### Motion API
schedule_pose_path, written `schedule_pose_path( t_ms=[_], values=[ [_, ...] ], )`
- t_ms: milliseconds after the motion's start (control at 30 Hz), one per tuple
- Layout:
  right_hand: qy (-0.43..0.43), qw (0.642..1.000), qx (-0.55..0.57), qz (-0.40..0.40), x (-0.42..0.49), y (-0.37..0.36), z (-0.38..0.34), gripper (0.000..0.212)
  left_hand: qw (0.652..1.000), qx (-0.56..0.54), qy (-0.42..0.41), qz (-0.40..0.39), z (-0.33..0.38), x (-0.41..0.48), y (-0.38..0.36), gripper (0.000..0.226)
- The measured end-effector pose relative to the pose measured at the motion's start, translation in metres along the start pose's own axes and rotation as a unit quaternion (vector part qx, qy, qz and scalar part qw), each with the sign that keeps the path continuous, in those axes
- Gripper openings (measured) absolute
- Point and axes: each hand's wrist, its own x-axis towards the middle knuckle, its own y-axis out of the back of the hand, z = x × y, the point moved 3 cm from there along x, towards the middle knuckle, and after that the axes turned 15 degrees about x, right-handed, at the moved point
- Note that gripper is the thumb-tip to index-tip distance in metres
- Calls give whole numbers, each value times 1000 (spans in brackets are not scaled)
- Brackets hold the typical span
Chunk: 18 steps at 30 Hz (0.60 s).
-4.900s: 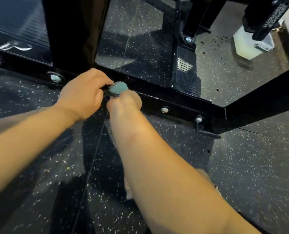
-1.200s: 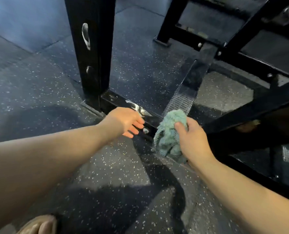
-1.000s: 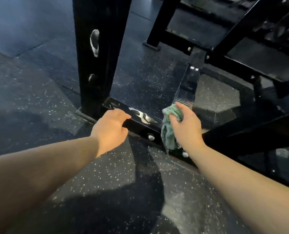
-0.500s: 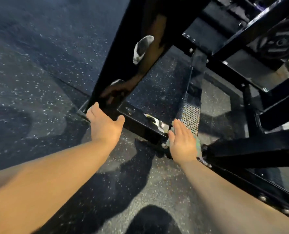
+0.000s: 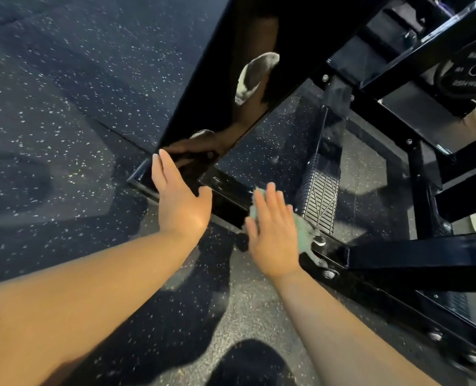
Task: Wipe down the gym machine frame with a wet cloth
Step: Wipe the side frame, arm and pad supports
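- The right hand (image 5: 273, 235) is laid flat, fingers straight and close together. The teal cloth (image 5: 305, 232) is pressed beneath its palm onto the low base rail (image 5: 228, 201). A flat palm is judged to spread pressure across the rail's top face.
- Only the edges of the cloth are seen: past the fingertips, and along the hand's outer side, where it trails over the rail near a bolt (image 5: 330, 273).
- The left hand (image 5: 179, 207) is held spread and empty, fingers straight. It is set against the foot of the glossy black upright post (image 5: 231, 87), apparently as a brace for the low reach.
- A ribbed foot plate (image 5: 319, 201) is found just beyond the rail and is not touched.
- The frame is carried on speckled rubber flooring (image 5: 64, 107).
- The wipe is judged to be under way on this rail, with the post and the farther bars not yet reached.
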Motion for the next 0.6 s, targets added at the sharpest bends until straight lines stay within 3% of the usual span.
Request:
schedule_pose_path(
  t_ms=[100, 167, 333, 467, 533, 600],
  values=[
    [-167, 985, -30, 23, -15, 8, 17, 55, 1000, 2, -12, -6, -9, 3, 1, 82],
    [-202, 978, -44, 11, -7, 0, -4, 59, 1000, 5, -25, -5, -12, 4, 3, 82],
    [-39, 996, -35, -67, 44, -30, -88, 74, 998, -31, -56, 5, -17, 9, 7, 74],
    [31, 994, -38, -98, 37, -23, -72, 89, 997, -40, -70, -13, -21, 11, 10, 72],
    [17, 995, -52, -84, 22, -8, -41, 93, 996, -49, -70, -28, -20, 9, 11, 72],
    [-67, 992, -70, -84, 11, 3, -20, 93, 996, -53, -69, -33, -18, 9, 14, 72]
  ],
)
